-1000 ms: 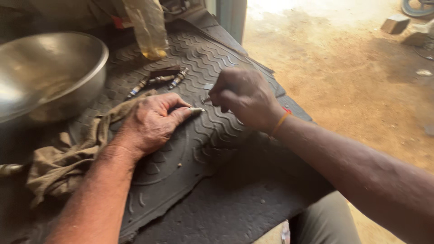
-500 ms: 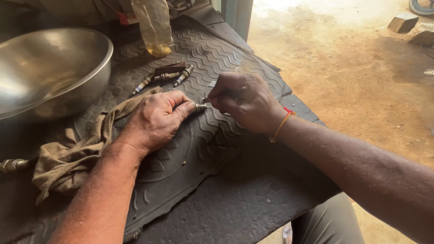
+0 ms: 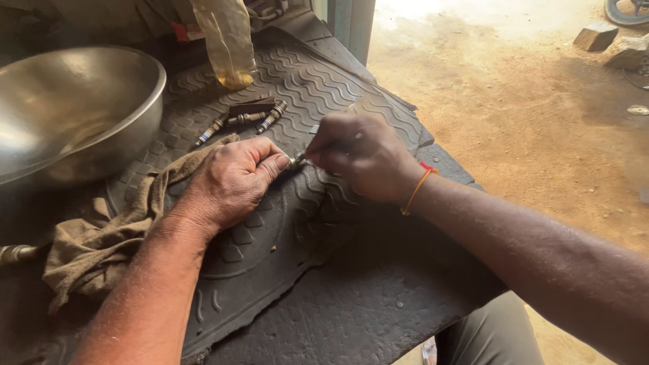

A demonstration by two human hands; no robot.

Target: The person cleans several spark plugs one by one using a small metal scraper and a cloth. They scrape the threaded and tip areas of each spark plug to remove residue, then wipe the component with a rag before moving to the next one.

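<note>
My left hand point(image 3: 230, 181) rests on a black ribbed rubber mat point(image 3: 284, 270), its fingers closed round a small metal spark plug point(image 3: 295, 162) whose tip pokes out to the right. My right hand point(image 3: 365, 157) meets that tip, pinching a thin metal tool point(image 3: 316, 130) against it. An orange and red thread band point(image 3: 418, 189) circles my right wrist. Three more spark plugs point(image 3: 243, 120) lie on the mat just beyond my hands, next to a small dark block point(image 3: 251, 106).
A large steel bowl point(image 3: 67, 108) stands at the left. A dirty tan rag point(image 3: 101, 236) lies under my left forearm. A yellowish plastic bag point(image 3: 226, 40) hangs at the mat's far end. Bare dirt ground point(image 3: 527, 115) stretches to the right, with stones far off.
Both hands have come closer together at the plug's tip and shifted slightly toward me in view. The camera has tilted, so the bowl and plugs sit lower.
</note>
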